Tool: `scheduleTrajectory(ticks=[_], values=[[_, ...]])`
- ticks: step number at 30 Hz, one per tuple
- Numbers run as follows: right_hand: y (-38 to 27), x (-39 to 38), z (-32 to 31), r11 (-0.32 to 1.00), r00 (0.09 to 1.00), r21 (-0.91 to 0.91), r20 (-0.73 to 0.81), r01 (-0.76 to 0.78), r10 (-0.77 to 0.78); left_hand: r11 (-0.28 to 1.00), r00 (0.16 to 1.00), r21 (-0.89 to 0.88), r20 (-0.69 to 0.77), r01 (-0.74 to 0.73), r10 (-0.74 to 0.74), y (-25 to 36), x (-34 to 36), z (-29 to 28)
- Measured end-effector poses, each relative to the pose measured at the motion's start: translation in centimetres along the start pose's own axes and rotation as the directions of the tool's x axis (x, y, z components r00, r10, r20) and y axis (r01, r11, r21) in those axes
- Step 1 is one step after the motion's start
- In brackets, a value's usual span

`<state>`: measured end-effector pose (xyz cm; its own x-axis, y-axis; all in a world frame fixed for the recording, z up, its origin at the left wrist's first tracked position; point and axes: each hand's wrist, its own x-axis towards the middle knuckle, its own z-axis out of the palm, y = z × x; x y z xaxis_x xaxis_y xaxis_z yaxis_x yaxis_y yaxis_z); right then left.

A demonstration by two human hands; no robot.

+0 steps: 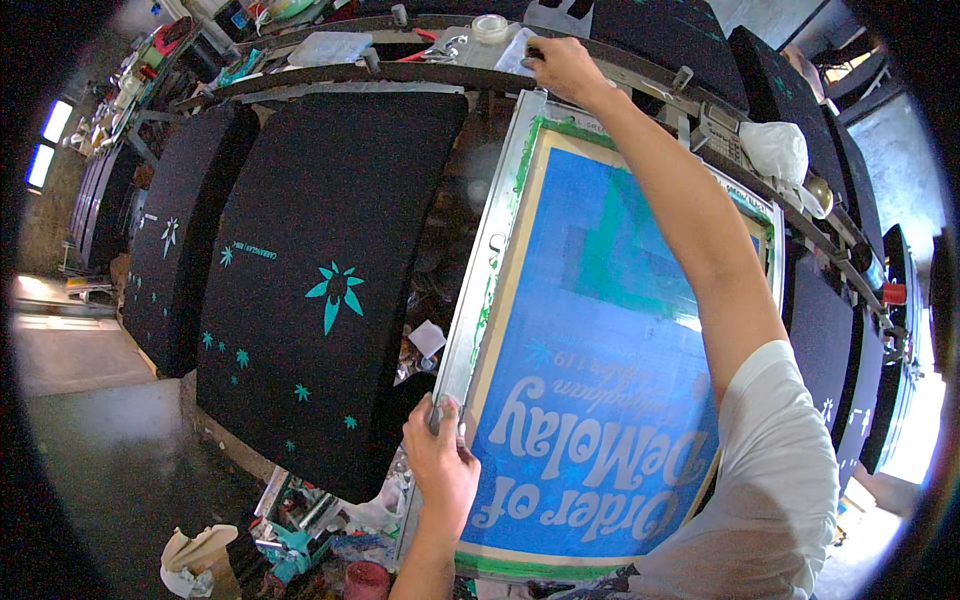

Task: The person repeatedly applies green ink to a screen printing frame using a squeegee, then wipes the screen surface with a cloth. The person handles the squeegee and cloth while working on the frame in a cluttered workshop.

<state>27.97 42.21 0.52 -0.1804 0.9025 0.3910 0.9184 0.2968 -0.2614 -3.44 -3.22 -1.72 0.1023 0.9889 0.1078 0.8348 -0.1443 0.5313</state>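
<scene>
The silver screen frame (484, 270) is gripped at six o'clock by the left hand (442, 465); a small dark piece (533, 53) is pinched at one o'clock by the right hand (568, 72).

And there on the blue printing screen (560, 270), big pale lettering (612, 450) runs upside down in two lines, smaller, fainter words (610, 368) just above! Dark writing (745, 197) marks the metal frame (480, 290) along its top, and on the black panel (300, 180), a short teal line of text (256, 251) sits beside a small leaf (227, 257).
</scene>
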Motion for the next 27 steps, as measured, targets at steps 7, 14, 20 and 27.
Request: scheduleTrajectory(ticks=[7, 14, 20, 27], values=[[0.1, -1.6, 0.3, 0.97, 0.981, 0.205, -0.114, -0.131, 0.157, 1.0, 1.0, -0.002, -0.022, 0.016, -0.016, 0.0, -0.2, 0.1], [2.8, -4.0, 1.5, 0.842, 0.908, 0.491, -0.209, -0.223, 0.363, 1.0, 0.999, -0.024, -0.042, 0.016, -0.017, -0.6, -0.5, -0.2], [1.3, -3.8, -6.0, 0.897, 0.783, 0.442, -0.551, -0.02, 0.289, 0.999, 0.999, -0.015, -0.028, -0.028, 0.028, -0.3, 0.3, 0.1], [3.7, -19.0, -18.0, 0.911, 0.911, 0.359, -0.273, -0.2, 0.308, 0.999, 0.993, 0.023, -0.107, -0.047, 0.049, -1.1, -0.1, 0.9]])
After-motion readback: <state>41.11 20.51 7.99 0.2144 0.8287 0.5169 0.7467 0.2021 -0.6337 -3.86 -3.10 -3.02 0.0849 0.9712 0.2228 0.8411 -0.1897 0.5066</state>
